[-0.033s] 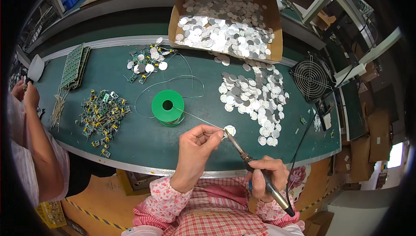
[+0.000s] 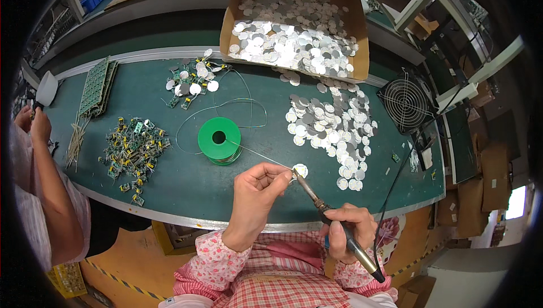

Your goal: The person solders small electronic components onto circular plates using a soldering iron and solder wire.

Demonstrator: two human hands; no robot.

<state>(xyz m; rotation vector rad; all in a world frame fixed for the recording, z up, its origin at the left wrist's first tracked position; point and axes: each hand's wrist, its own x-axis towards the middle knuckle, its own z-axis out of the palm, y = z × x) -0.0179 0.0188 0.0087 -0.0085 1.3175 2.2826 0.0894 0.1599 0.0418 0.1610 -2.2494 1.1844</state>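
My left hand (image 2: 257,200) is closed in a pinch on the solder wire (image 2: 257,153), which runs back to a green spool (image 2: 210,138) on the bench. A soldering iron (image 2: 352,241) lies in the closed grip of my right hand (image 2: 350,230), its metal tip slanting up and left. The tip meets a white round disc (image 2: 301,170) beside my left fingertips. What exactly lies under the tip is too small to make out. Many similar white and grey discs (image 2: 322,121) are spread to the right of the spool.
A cardboard box of discs (image 2: 362,59) stands at the back. Small circuit boards (image 2: 136,147) are heaped at left, near stacked green panels (image 2: 96,88). Boards with discs (image 2: 195,76) lie behind the spool. A fan (image 2: 405,101) sits at right. Another person's arm (image 2: 54,183) is at far left.
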